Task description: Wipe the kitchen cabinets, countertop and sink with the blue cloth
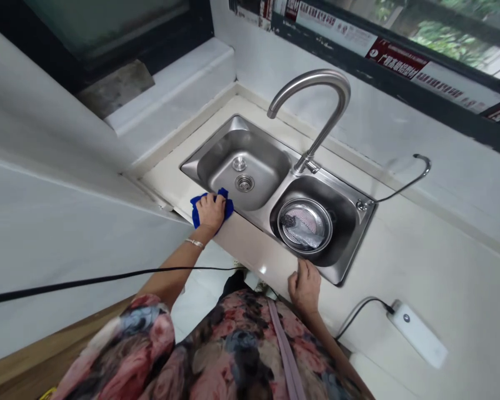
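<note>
A blue cloth (196, 212) is bunched under my left hand (210, 212), which presses it on the counter strip at the front left of the sink. The fingers are curled over the cloth. My right hand (306, 284) rests at the counter's front edge below the right basin, its fingers bent over the edge; whether it grips anything there is hidden. Between the hands runs the bare front strip of the counter (254, 244). The steel double sink (281, 203) lies just beyond, with a perforated strainer bowl (323, 214) in the right basin holding a clear plastic bag and something dark.
A tall curved faucet (331, 125) rises behind the sink. To its right stands a thin bent spout (404, 185). A white power bank (419, 333) with a black cable lies on the right counter. Another black cable (108, 278) crosses my left forearm. Walls border the left and back.
</note>
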`<state>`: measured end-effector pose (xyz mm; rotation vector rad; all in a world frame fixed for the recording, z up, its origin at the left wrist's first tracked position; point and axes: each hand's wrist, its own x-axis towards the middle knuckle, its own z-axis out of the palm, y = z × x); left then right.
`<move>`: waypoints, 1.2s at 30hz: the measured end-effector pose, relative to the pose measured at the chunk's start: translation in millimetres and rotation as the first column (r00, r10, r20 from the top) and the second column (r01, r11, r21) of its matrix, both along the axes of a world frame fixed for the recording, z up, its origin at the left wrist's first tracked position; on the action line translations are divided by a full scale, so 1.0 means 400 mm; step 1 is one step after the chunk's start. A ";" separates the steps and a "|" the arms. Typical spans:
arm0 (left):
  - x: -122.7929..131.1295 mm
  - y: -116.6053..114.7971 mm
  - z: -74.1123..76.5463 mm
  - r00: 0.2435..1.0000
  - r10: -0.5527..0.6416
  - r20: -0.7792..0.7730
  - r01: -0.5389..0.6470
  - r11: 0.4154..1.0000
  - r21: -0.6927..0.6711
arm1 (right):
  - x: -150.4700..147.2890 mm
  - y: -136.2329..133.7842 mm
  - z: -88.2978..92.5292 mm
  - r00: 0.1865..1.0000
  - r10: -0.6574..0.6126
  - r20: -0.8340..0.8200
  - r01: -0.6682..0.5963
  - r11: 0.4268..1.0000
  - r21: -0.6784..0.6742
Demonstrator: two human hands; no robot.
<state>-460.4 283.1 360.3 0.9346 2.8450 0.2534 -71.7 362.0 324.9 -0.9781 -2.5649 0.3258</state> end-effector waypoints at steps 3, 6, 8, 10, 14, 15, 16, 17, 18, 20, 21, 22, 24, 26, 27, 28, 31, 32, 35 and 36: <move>-0.070 0.045 -0.002 0.999 0.050 -0.005 -0.050 0.999 0.007 | 0.000 -0.001 0.004 1.000 -0.008 -0.002 0.008 1.000 0.010; -0.125 0.064 -0.001 0.993 0.114 -0.022 -0.113 0.993 0.026 | -0.001 0.001 0.006 1.000 -0.007 -0.025 0.008 1.000 0.017; -0.154 0.061 0.000 0.985 0.168 -0.044 -0.166 0.985 0.038 | -0.002 0.002 0.006 0.999 0.001 -0.035 0.000 1.000 0.011; -0.171 0.051 0.001 0.975 0.211 -0.065 -0.208 0.977 0.046 | -0.004 0.003 0.006 0.999 -0.001 -0.037 0.001 1.000 -0.001; -0.145 0.027 0.002 0.972 0.217 -0.095 -0.212 0.976 0.059 | -0.010 0.001 0.013 0.999 -0.015 -0.031 0.014 1.000 -0.028; -0.124 0.022 0.001 0.975 0.198 -0.097 -0.193 0.979 0.062 | -0.012 0.001 0.015 0.999 -0.017 -0.032 0.016 0.999 -0.030; -0.099 0.018 -0.001 0.980 0.172 -0.097 -0.166 0.984 0.065 | -0.014 0.000 0.018 0.999 -0.020 -0.033 0.019 0.999 -0.030; -0.069 0.015 -0.003 0.986 0.138 -0.094 -0.132 0.989 0.067 | -0.016 0.000 0.020 0.999 -0.024 -0.033 0.023 0.999 -0.030; -0.035 0.014 -0.005 0.991 0.098 -0.089 -0.092 0.993 0.069 | -0.018 0.000 0.021 0.999 -0.029 -0.033 0.028 0.999 -0.030; 0.041 0.017 -0.011 0.997 0.009 -0.076 -0.003 0.997 0.075 | -0.020 0.000 0.022 0.999 -0.038 -0.033 0.037 0.999 -0.032; 0.084 0.022 -0.014 0.997 -0.038 -0.071 0.043 0.996 0.079 | -0.021 0.001 0.021 0.999 -0.042 -0.033 0.041 0.999 -0.032; 0.130 0.028 -0.017 0.994 -0.086 -0.068 0.092 0.992 0.086 | -0.021 0.001 0.020 0.998 -0.044 -0.033 0.043 0.999 -0.033; 0.228 0.044 -0.024 0.979 -0.191 -0.065 0.197 0.975 0.107 | -0.020 0.001 0.016 0.999 -0.045 -0.030 0.044 0.998 -0.036; 0.331 0.059 -0.030 0.950 -0.305 -0.070 0.312 0.940 0.136 | -0.018 0.001 0.011 0.999 -0.039 -0.030 0.038 0.999 -0.040; 0.383 0.065 -0.032 0.927 -0.367 -0.075 0.374 0.915 0.153 | -0.017 0.002 0.008 0.999 -0.035 -0.035 0.034 0.999 -0.041; 0.432 0.070 -0.034 0.900 -0.428 -0.080 0.436 0.884 0.170 | -0.015 0.002 0.004 0.999 -0.031 -0.040 0.030 0.999 -0.042; 0.546 0.073 -0.035 0.791 -0.604 -0.096 0.609 0.764 0.216 | -0.008 0.005 -0.009 0.998 -0.023 -0.061 0.021 0.999 -0.043; 0.568 0.071 -0.035 0.761 -0.641 -0.099 0.645 0.730 0.227 | -0.005 0.006 -0.013 0.998 -0.019 -0.067 0.017 0.999 -0.043; 0.570 0.054 -0.036 0.722 -0.685 -0.095 0.683 0.686 0.252 | 0.002 0.010 -0.020 0.997 -0.001 -0.072 -0.003 0.999 -0.050; 0.552 0.046 -0.037 0.730 -0.677 -0.088 0.673 0.693 0.258 | 0.004 0.010 -0.020 0.997 0.002 -0.071 -0.005 0.999 -0.048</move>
